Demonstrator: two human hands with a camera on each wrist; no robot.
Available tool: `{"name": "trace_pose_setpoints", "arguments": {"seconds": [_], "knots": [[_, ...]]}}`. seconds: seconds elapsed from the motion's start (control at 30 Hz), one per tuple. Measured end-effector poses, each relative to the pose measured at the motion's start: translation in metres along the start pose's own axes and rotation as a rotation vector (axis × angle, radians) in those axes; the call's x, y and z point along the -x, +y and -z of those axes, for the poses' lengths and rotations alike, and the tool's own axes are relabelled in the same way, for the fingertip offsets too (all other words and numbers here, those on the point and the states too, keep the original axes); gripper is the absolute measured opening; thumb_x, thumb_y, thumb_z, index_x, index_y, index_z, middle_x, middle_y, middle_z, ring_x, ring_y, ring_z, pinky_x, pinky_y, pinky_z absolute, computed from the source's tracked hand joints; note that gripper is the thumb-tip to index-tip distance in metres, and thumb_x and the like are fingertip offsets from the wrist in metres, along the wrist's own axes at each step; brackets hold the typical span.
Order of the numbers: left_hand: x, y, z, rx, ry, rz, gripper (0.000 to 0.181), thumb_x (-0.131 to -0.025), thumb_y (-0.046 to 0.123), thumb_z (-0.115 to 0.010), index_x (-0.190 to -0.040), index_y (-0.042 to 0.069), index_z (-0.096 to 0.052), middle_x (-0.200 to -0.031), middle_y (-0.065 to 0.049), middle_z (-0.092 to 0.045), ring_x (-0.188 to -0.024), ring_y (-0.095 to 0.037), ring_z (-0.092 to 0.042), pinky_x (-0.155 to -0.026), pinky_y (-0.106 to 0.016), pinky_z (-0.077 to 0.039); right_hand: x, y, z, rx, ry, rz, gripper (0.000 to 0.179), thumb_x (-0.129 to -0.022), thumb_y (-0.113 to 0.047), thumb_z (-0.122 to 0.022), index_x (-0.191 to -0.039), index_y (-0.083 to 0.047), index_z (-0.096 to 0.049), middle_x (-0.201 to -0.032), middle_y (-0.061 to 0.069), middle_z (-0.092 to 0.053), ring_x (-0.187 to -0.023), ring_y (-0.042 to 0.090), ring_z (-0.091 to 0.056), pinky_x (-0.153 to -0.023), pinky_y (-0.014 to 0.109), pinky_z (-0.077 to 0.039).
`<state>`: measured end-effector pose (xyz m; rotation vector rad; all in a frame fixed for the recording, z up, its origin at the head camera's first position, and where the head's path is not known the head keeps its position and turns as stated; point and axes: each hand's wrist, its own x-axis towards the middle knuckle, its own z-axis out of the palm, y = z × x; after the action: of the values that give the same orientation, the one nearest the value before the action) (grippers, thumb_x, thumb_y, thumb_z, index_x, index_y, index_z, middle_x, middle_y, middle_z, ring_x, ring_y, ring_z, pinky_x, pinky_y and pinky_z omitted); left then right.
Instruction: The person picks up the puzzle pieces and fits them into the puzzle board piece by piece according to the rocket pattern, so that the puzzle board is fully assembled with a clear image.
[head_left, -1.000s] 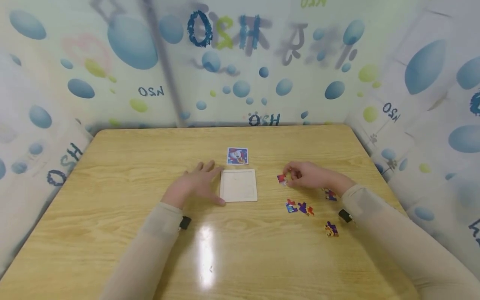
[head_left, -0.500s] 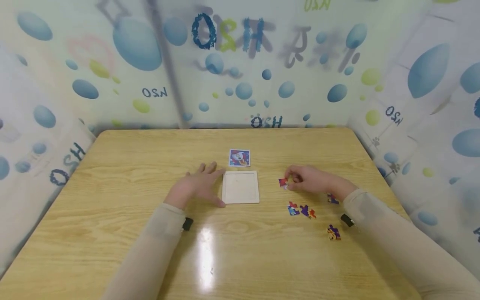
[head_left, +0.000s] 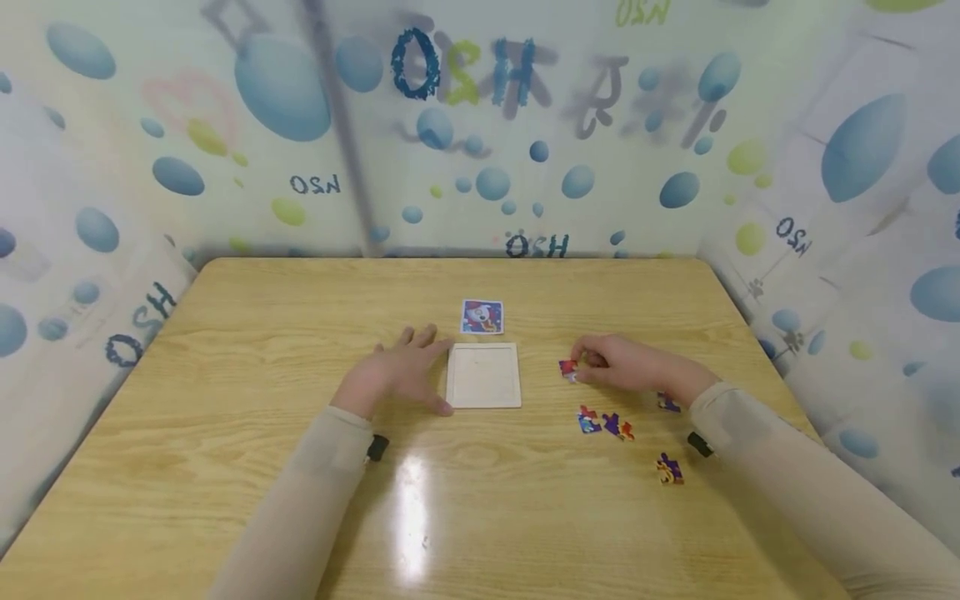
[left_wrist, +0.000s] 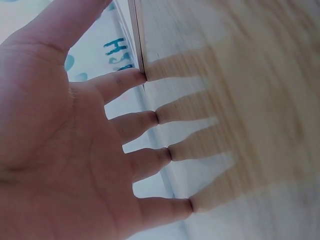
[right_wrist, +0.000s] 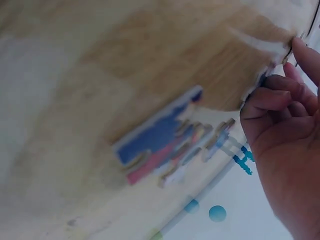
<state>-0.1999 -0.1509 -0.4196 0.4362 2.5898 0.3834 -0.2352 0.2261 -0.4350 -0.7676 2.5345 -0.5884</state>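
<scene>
My left hand (head_left: 397,372) spreads its fingers at the left side of a pale, square puzzle tray (head_left: 483,377), the thumb near its lower left corner. In the left wrist view, the left hand (left_wrist: 75,155) has straight fingers with their tips on the table, the forefinger meeting the tray's edge. To the tray's right, my right hand (head_left: 630,364) pinches a red-and-blue jigsaw piece (head_left: 567,367) at table level; the fingers hide part of it. In the right wrist view, the right hand (right_wrist: 285,135) has bent fingers and several blurred jigsaw pieces (right_wrist: 157,140) lie beside it.
A picture card (head_left: 482,317) with a white cartoon figure lies behind the tray. Loose jigsaw pieces lie nearer: a blue-red one (head_left: 588,420), a purple-orange one (head_left: 618,427), a purple-yellow one (head_left: 669,469) and one (head_left: 667,402) by the right wrist. Patterned curtains surround the wooden table (head_left: 285,517).
The head view has shifted slightly, moving the scene right and down. The right hand stays at the red-and-blue piece, whose yellowish part no longer shows. The left hand keeps its place at the tray.
</scene>
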Motion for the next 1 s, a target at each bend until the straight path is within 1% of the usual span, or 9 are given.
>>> {"name": "trace_pose_setpoints", "arguments": {"seconds": [0.07, 0.13, 0.23, 0.3, 0.47, 0.6, 0.7, 0.83, 1.0], "knots": [[0.0, 0.0, 0.0, -0.003, -0.005, -0.001, 0.116, -0.074, 0.06, -0.085, -0.164, 0.026, -0.019, -0.17, -0.011, 0.001, -0.153, -0.044, 0.007, -0.112, -0.078, -0.002, 0.0, -0.002, 0.002, -0.021, -0.011, -0.002, 0.028, -0.1, -0.035, -0.066, -0.12, -0.016, -0.063, -0.081, -0.002, -0.058, -0.068, 0.014, -0.051, -0.063, 0.03, -0.046], [0.0, 0.0, 0.0, -0.003, -0.005, -0.003, 0.116, -0.074, 0.06, -0.084, -0.164, 0.025, -0.02, -0.17, -0.012, 0.001, -0.153, -0.044, 0.006, -0.112, -0.079, -0.002, -0.001, -0.005, 0.006, -0.03, -0.015, -0.004, 0.028, -0.1, -0.034, -0.067, -0.12, -0.015, -0.063, -0.08, -0.001, -0.058, -0.066, 0.014, -0.053, -0.062, 0.03, -0.047], [-0.001, 0.0, 0.001, -0.011, 0.006, -0.009, 0.117, -0.073, 0.061, -0.085, -0.164, 0.024, -0.021, -0.17, -0.013, -0.001, -0.153, -0.046, 0.005, -0.111, -0.08, -0.003, -0.004, -0.013, 0.013, -0.03, -0.001, 0.023, 0.03, -0.099, -0.03, -0.068, -0.12, -0.01, -0.063, -0.078, 0.001, -0.056, -0.061, 0.015, -0.055, -0.059, 0.031, -0.047], [-0.001, 0.0, 0.001, -0.018, 0.015, -0.012, 0.117, -0.072, 0.062, -0.084, -0.164, 0.024, -0.022, -0.17, -0.014, -0.002, -0.153, -0.046, 0.004, -0.11, -0.08, -0.004, -0.007, -0.019, 0.017, -0.013, 0.02, 0.034, 0.031, -0.099, -0.03, -0.069, -0.121, -0.01, -0.063, -0.074, 0.003, -0.052, -0.056, 0.015, -0.053, -0.057, 0.031, -0.044], [-0.002, -0.003, 0.0, -0.02, 0.017, -0.013, 0.119, -0.071, 0.067, -0.082, -0.164, 0.025, -0.021, -0.17, -0.013, -0.001, -0.153, -0.046, 0.004, -0.111, -0.08, -0.004, -0.017, -0.035, 0.023, 0.006, 0.06, 0.057, 0.031, -0.097, -0.036, -0.07, -0.118, -0.014, -0.064, -0.075, 0.001, -0.049, -0.058, 0.012, -0.042, -0.057, 0.03, -0.039], [-0.003, -0.004, 0.0, -0.012, 0.016, -0.009, 0.119, -0.071, 0.066, -0.083, -0.164, 0.026, -0.021, -0.17, -0.013, 0.0, -0.153, -0.045, 0.005, -0.111, -0.08, -0.002, -0.027, -0.049, 0.023, -0.01, 0.06, 0.078, 0.03, -0.098, -0.038, -0.069, -0.119, -0.018, -0.064, -0.076, 0.001, -0.047, -0.06, 0.013, -0.037, -0.059, 0.032, -0.038], [-0.003, -0.004, -0.001, -0.014, 0.016, -0.009, 0.119, -0.071, 0.066, -0.083, -0.164, 0.026, -0.021, -0.17, -0.012, 0.0, -0.153, -0.045, 0.005, -0.111, -0.08, -0.002, -0.036, -0.058, 0.022, -0.03, 0.051, 0.103, 0.029, -0.099, -0.037, -0.068, -0.12, -0.018, -0.063, -0.075, 0.001, -0.046, -0.061, 0.014, -0.036, -0.061, 0.033, -0.037], [-0.004, -0.002, -0.001, -0.023, 0.011, -0.006, 0.119, -0.071, 0.065, -0.083, -0.164, 0.026, -0.02, -0.17, -0.012, -0.001, -0.153, -0.045, 0.004, -0.111, -0.079, -0.003, -0.048, -0.069, 0.018, -0.067, 0.057, 0.113, 0.029, -0.099, -0.036, -0.068, -0.119, -0.016, -0.063, -0.078, 0.001, -0.048, -0.065, 0.015, -0.041, -0.063, 0.033, -0.039], [-0.003, 0.0, 0.0, -0.038, 0.012, 0.007, 0.118, -0.071, 0.065, -0.083, -0.164, 0.026, -0.021, -0.17, -0.012, -0.002, -0.153, -0.045, 0.003, -0.112, -0.079, -0.005, -0.065, -0.082, 0.008, -0.115, 0.074, 0.112, 0.029, -0.098, -0.034, -0.07, -0.118, -0.013, -0.064, -0.087, 0.001, -0.058, -0.076, 0.017, -0.052, -0.066, 0.031, -0.044]]}}
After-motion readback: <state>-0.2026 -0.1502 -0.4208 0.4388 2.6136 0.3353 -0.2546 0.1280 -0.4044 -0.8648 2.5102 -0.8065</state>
